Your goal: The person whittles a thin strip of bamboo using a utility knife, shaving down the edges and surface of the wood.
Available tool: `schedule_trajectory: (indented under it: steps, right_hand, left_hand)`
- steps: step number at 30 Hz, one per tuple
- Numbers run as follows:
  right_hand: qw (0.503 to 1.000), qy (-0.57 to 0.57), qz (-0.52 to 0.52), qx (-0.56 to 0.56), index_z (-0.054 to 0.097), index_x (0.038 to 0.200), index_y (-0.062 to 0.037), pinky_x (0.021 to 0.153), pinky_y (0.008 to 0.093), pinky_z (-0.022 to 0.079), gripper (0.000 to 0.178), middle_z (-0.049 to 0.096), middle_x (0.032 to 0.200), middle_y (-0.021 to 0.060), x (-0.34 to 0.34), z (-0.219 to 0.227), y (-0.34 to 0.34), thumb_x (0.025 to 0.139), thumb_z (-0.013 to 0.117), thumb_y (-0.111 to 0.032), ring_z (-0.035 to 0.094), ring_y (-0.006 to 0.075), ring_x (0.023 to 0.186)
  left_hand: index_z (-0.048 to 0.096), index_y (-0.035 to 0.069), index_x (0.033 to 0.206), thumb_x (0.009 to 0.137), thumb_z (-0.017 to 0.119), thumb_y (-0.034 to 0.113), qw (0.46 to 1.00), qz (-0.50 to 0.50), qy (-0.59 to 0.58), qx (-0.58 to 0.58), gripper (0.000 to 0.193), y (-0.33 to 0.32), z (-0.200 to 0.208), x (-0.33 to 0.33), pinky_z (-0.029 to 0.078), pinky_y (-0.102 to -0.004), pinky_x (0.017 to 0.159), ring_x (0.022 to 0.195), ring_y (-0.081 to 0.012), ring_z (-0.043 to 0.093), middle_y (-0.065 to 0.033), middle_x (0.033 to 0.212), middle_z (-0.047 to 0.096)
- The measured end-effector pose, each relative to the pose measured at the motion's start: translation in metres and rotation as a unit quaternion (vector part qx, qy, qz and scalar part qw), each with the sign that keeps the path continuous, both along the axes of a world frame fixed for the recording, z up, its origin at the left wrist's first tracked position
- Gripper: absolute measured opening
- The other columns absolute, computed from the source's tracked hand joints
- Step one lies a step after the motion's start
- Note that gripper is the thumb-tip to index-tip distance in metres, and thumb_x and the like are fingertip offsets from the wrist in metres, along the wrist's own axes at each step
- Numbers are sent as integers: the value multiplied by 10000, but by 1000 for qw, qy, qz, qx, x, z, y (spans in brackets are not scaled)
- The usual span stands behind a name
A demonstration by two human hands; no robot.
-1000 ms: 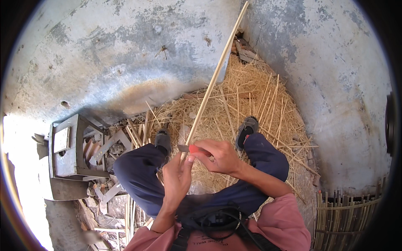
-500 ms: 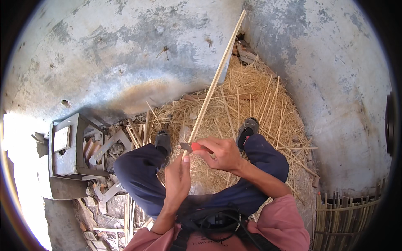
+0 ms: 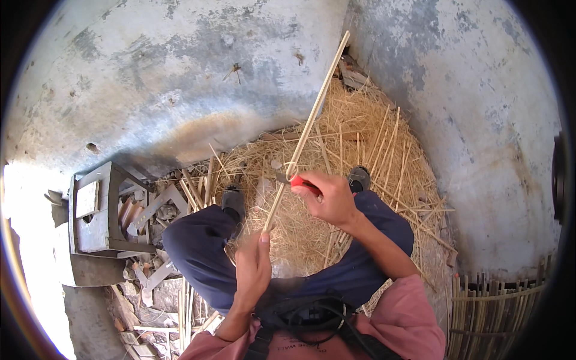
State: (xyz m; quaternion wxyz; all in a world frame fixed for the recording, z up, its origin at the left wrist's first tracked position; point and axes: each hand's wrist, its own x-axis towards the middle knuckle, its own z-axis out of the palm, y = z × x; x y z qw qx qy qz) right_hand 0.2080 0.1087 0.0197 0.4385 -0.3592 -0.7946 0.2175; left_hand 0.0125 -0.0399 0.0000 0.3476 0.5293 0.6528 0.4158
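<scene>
Left hand (image 3: 254, 263) grips a pale strip (image 3: 314, 114), right hand (image 3: 331, 199) a knife (image 3: 293, 180), handle (image 3: 305, 184) partly hidden

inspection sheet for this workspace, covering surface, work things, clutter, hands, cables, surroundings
Surface: grey floor, largely covered by fine straw-coloured shavings
Work things: long pale wooden strip; red-handled metal knife, blade at the strip
Clutter: loose pale wooden sticks among the shavings
Hands: left hand holds the strip's near end; right hand grips the knife
Cables: thin black cable at the person's waist
Surroundings: blotchy grey-white plaster walls, grey wooden box-like frame, basket-like structure of brown sticks
</scene>
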Motion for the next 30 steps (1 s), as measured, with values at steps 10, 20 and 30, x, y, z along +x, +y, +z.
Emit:
schedule_trajectory:
  steps: [10,20,30]
  right_hand:
    - [998,-53,4,-15,755,1079,-3,611,335,527,271,732,828,138,18,-9,30,968,777,-249,685,236,656]
    - [998,-60,-17,-31,764,1098,-28,612,357,522,283,728,797,136,25,-11,55,982,757,-286,677,247,638]
    - [990,-89,-81,-75,786,1129,-16,535,320,422,352,704,742,72,52,-20,117,1037,700,-344,545,158,551]
  left_hand:
    - [724,16,1323,1157,476,234,998,-3,-13,-57,370,-21,5,-9,296,-296,545,613,-61,366,41,665,406]
    - [745,18,1284,1154,479,232,998,6,-16,-66,366,-42,0,-13,315,-304,546,606,-70,379,20,639,406]
    - [747,24,1275,1157,470,237,994,-4,-10,-112,369,-69,-4,-22,338,-310,562,623,-75,400,10,664,444]
